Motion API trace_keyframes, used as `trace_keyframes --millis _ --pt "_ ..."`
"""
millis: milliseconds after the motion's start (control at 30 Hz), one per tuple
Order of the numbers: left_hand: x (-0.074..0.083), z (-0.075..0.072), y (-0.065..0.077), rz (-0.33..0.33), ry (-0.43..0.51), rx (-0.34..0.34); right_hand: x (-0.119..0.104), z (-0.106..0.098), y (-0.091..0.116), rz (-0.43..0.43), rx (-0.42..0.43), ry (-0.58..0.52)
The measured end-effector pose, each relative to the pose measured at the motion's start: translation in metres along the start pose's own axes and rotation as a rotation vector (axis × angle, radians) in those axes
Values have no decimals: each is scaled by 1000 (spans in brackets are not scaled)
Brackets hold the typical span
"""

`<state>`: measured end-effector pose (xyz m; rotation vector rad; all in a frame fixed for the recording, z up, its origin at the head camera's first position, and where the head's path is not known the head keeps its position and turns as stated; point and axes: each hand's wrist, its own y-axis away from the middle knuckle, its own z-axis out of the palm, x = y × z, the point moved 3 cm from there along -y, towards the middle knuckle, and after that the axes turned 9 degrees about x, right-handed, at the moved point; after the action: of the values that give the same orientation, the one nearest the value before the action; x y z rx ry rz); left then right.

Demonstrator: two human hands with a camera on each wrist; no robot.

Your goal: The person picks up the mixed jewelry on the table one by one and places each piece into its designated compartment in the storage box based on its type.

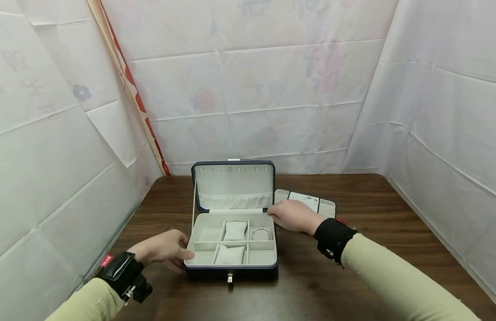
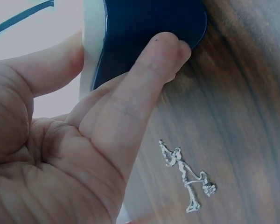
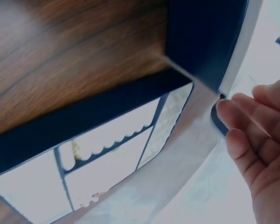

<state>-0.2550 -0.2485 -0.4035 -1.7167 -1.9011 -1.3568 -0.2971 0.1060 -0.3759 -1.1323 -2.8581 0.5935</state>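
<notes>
An open jewelry box point(image 1: 231, 266), dark outside and pale inside, has its lid point(image 1: 233, 185) standing up at the back. Two small cushions point(image 1: 236, 231) and a bracelet point(image 1: 262, 229) sit in its compartments. My left hand point(image 1: 167, 248) grips the box's left side, thumb on the pale rim and fingers against the dark wall point(image 2: 130, 42). Near the back right corner, my right hand point(image 1: 293, 215) has its fingertips at the lid's lower corner. A thin pale strap point(image 3: 191, 77) runs to those curled fingertips; whether they pinch it is unclear.
A flat jewelry tray point(image 1: 326, 207) with sections lies behind my right hand; small pieces show in it. In the left wrist view a silvery chain-like piece point(image 2: 184, 175) lies on the wooden table point(image 1: 336, 285). White sheets point(image 1: 248, 89) hang around the table.
</notes>
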Motion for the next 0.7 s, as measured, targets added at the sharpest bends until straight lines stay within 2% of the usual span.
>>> trace_keyframes --millis 200,467,700 --pt "-3 1 -1 -1 21 10 19 -10 10 23 25 47" --pt "-2 0 1 3 31 17 51 -27 41 155 22 42" --pt "0 0 1 7 11 9 78 -30 71 247 3 59"
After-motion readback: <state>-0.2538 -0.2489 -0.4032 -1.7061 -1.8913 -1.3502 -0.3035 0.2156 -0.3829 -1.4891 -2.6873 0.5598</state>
